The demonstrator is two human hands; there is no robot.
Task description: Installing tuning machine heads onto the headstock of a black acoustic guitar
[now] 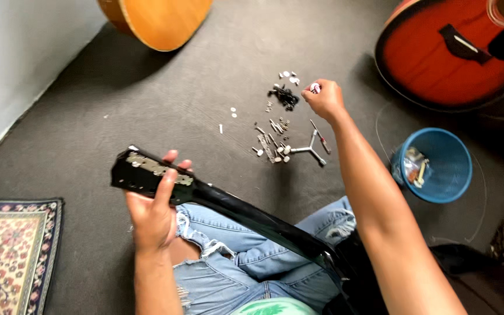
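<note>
- The left hand [154,213] gripped the black guitar headstock [147,174] from beneath, fingers curled over its edge; the neck [263,224] ran back across the person's lap.
- The right hand [324,98] reached out over the grey carpet [147,99], pinched shut on a small white part [315,88].
- Just beside it lay scattered screws and metal tuner parts [275,143] and a three-armed wrench [307,150].
- A blue bucket [436,164] stood to the right, near a red guitar body [438,58].

Dark grey carpet floor [147,111] is carrying scattered small metal parts [275,140] at centre, a blue bucket [438,166] right, a patterned rug [10,251] near left.
</note>
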